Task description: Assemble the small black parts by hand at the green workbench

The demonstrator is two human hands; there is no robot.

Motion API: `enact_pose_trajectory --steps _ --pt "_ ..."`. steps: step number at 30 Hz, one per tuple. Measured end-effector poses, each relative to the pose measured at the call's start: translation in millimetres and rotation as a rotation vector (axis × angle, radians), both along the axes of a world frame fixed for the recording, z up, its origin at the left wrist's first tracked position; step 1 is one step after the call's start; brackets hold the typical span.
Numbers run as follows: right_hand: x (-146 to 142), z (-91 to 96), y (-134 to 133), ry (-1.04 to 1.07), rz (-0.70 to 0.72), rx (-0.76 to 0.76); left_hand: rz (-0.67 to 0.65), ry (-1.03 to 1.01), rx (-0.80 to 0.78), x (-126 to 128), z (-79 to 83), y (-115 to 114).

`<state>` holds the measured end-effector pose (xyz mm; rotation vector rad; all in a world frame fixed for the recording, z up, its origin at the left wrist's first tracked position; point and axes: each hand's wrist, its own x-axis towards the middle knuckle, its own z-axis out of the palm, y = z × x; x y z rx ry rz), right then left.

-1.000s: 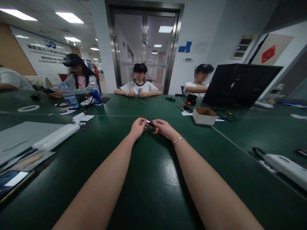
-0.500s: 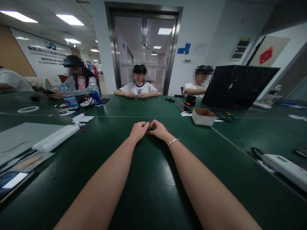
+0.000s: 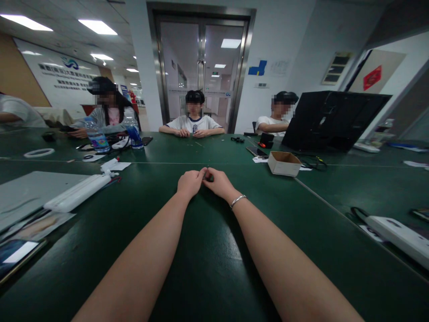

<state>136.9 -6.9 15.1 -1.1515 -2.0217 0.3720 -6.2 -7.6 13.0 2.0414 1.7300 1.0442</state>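
Clearly, in the head view, your left hand [image 3: 190,184] and right hand [image 3: 220,184] meet at the fingertips, both pinched closed on a small dark piece [image 3: 205,177], mostly hidden between them. You have it well in from the far edge of the green surface [image 3: 204,250]. An open box [image 3: 284,164] sits to its right, nearer that edge, before a black monitor [image 3: 330,120].

An office: a company sign [image 3: 67,74] with a wave logo covers one wall, ceiling light panels [image 3: 98,27] glow, glass double doors [image 3: 201,67] open onto a corridor, and people share a long green desk [image 3: 134,232] with a black monitor [image 3: 331,120].
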Motion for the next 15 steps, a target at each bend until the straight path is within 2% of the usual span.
enact_pose_trajectory --steps 2,5,7,9,11,13,14,15 --pt "0 -3.9 2 0.075 -0.02 -0.048 -0.041 -0.066 -0.02 2 -2.4 0" --pt "7 -8.1 4 0.267 -0.014 -0.285 -0.154 -0.144 -0.111 8 2.3 -2" --pt "19 -5.9 1 0.377 0.066 -0.453 -0.276 -0.035 -0.183 11 17.5 -10" --pt "39 1.1 -12 0.434 0.181 -0.569 -0.402 0.186 -0.185 6 42.0 -28" --pt "66 9.9 -37 0.442 0.257 -0.66 -0.445 0.3 -0.075 -15 68.8 -57" --pt "103 16.1 -73 0.415 0.246 -0.706 -0.462 0.313 -0.066 -51 88.5 -96" --pt "124 17.1 -94 0.391 0.208 -0.722 -0.424 0.291 -0.068 -75 93.5 -116" --pt "148 16.3 -116 0.392 0.144 -0.716 -0.322 0.238 -0.047 -100 95.0 -138"
